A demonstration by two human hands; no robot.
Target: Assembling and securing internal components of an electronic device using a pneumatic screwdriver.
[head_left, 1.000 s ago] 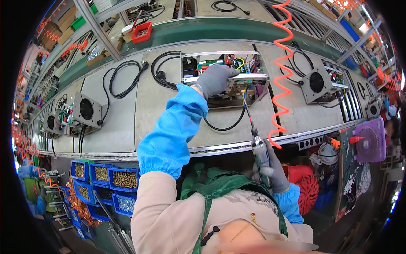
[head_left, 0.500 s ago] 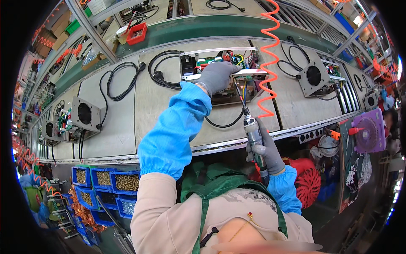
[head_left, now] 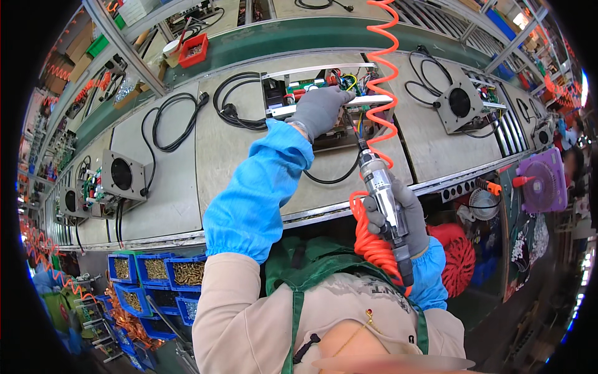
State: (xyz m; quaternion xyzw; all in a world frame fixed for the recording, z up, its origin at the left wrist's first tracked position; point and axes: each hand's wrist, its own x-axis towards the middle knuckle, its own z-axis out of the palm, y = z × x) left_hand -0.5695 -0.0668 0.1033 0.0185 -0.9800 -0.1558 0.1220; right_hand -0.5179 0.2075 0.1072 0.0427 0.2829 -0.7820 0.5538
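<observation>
My left hand, in a grey glove, lies over the near metal rail of an open-framed electronics chassis. Its fingers are closed at the rail, with the fingertips by the right half; their undersides are hidden. In my right hand, also gloved, is a silver power screwdriver, gripped around its body. The long bit points away from me to the chassis's near side, just below my left fingertips. Whether the tip touches a screw cannot be made out. Inside the chassis are green circuit boards and coloured wires.
An orange coiled hose hangs before the chassis; more coils bunch beneath the screwdriver. Black power cables lie on the bench. Fan-fronted units stand left and right. Blue bins of screws sit lower left, a purple fan far right.
The screwdriver and my right hand have risen slightly toward the camera, and its back end has swung right. Bunched orange hose now shows beneath it. My left hand keeps its place on the chassis.
</observation>
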